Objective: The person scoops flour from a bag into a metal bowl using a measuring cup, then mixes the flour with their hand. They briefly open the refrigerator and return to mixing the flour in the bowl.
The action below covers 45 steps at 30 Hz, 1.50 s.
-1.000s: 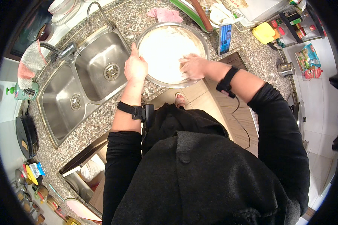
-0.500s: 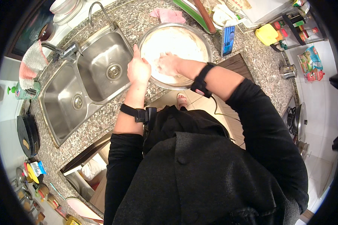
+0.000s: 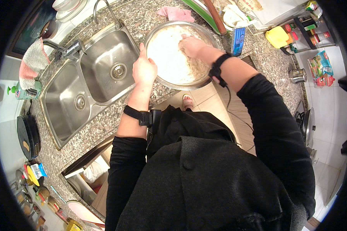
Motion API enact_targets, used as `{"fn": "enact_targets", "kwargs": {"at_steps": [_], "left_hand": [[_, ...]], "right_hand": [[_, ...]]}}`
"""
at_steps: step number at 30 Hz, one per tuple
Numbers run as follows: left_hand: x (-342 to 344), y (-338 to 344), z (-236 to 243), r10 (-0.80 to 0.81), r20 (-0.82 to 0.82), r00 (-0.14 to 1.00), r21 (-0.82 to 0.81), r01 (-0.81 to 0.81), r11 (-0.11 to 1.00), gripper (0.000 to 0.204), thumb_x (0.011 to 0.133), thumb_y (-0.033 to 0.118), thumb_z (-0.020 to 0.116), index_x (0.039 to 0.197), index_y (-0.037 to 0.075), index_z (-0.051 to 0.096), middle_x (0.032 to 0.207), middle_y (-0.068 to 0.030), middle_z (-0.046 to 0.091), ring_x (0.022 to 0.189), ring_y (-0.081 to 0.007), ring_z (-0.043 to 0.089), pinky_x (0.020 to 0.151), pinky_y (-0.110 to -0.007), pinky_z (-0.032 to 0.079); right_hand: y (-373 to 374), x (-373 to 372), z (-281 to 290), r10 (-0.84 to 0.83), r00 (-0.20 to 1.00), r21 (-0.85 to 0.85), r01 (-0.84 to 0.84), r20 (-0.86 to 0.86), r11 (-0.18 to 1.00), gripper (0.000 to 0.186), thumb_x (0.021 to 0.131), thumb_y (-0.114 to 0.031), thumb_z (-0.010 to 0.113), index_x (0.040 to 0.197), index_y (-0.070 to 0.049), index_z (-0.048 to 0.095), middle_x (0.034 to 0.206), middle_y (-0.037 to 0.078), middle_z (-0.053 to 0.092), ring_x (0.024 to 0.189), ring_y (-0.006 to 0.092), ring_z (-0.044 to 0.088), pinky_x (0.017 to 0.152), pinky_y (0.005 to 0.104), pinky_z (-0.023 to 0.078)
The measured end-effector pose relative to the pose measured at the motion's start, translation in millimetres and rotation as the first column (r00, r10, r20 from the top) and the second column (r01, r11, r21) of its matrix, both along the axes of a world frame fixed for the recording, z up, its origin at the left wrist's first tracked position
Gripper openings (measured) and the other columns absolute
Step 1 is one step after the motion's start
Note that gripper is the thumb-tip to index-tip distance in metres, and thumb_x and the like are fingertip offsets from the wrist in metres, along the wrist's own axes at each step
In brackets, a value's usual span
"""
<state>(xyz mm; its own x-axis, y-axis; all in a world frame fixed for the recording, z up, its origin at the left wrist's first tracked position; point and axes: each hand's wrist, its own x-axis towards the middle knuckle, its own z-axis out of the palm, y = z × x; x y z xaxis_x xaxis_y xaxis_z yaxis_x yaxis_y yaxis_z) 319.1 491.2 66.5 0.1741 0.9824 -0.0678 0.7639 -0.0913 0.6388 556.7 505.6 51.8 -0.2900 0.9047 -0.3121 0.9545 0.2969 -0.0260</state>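
Observation:
A wide steel bowl (image 3: 208,38) of white flour mixture, with beige clumps (image 3: 194,70) toward its right, sits on the counter beside the sink. My left hand (image 3: 144,67) grips the bowl's left rim, index finger stretched along the outside. Inside the bowl my right hand (image 3: 189,46) has its fingers curled into the mixture toward the back; what lies within them is hidden. A phone (image 3: 238,40) stands upright just beyond the bowl's right side, and a folded pink cloth (image 3: 175,13) lies behind it.
The double steel sink (image 3: 106,71) with taps (image 3: 73,49) is at left, a black pan (image 3: 27,136) beyond. A green board (image 3: 201,15) and wooden rod (image 3: 216,17) lie at back. A condiment rack (image 3: 304,30) and steel cup (image 3: 297,76) are right; an open drawer (image 3: 83,177) is below left.
My right hand has swept leftward across the bowl, then up and right toward its back. More beige clumps show at the bowl's right. My left hand stays on the rim.

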Motion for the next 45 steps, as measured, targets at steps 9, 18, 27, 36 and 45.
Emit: {"fn": "enact_targets", "kwargs": {"at_steps": [9, 18, 27, 36, 45], "left_hand": [[1, -1, 2, 0.019, 0.044, 0.999, 0.079, -0.022, 0.997, 0.062, 0.081, 0.007, 0.05, 0.141, 0.004, 0.036, 0.088, -0.0283, 0.064, 0.084, -0.0414, 0.064, 0.078, -0.048, 0.05], [-3, 2, 1, -0.007, -0.014, 1.0, 0.038, 0.008, 0.999, 0.064, 0.085, 0.012, 0.051, 0.145, 0.014, 0.031, 0.09, -0.0209, 0.067, 0.086, -0.0364, 0.066, 0.079, -0.046, 0.052], [1, 1, 2, 0.014, -0.035, 0.999, 0.042, -0.013, 0.999, 0.063, 0.084, 0.012, 0.051, 0.145, 0.012, 0.032, 0.087, -0.0214, 0.067, 0.084, -0.0368, 0.066, 0.077, -0.048, 0.052], [-1, 0, 6, 0.004, 0.007, 1.0, 0.071, -0.005, 0.997, 0.063, 0.082, 0.009, 0.051, 0.142, 0.004, 0.034, 0.086, -0.0271, 0.065, 0.085, -0.0402, 0.065, 0.079, -0.048, 0.051], [-3, 1, 4, -0.016, -0.032, 0.999, 0.009, 0.016, 1.0, 0.065, 0.085, 0.011, 0.051, 0.146, 0.014, 0.029, 0.089, -0.0196, 0.068, 0.086, -0.0345, 0.066, 0.08, -0.045, 0.052]], "right_hand": [[-58, -64, -8, 0.189, 0.971, -0.131, -0.208, -0.144, 0.969, 0.027, 0.083, -0.024, 0.053, 0.1, -0.006, 0.063, 0.112, 0.015, 0.06, 0.112, 0.0361, 0.051, 0.097, 0.0513, 0.037], [-60, 27, 47, 0.088, 0.995, -0.117, -0.081, 0.052, 0.99, 0.031, 0.079, -0.021, 0.056, 0.108, -0.016, 0.067, 0.133, 0.011, 0.051, 0.127, 0.0344, 0.042, 0.104, 0.0528, 0.032], [11, -46, -16, 0.048, 0.988, -0.257, -0.01, 0.144, 0.966, 0.028, 0.084, -0.022, 0.048, 0.103, -0.007, 0.062, 0.108, 0.019, 0.061, 0.109, 0.0328, 0.056, 0.093, 0.0419, 0.045], [-101, -35, 42, 0.085, 0.996, -0.3, -0.089, -0.026, 0.95, 0.035, 0.09, -0.035, 0.051, 0.121, -0.021, 0.058, 0.146, 0.01, 0.038, 0.128, 0.0367, 0.039, 0.107, 0.0556, 0.027], [-28, 7, 14, -0.064, 0.997, -0.069, 0.067, 0.036, 0.995, 0.021, 0.08, -0.017, 0.055, 0.091, -0.008, 0.07, 0.108, 0.016, 0.063, 0.105, 0.0314, 0.058, 0.093, 0.0412, 0.044]]}}
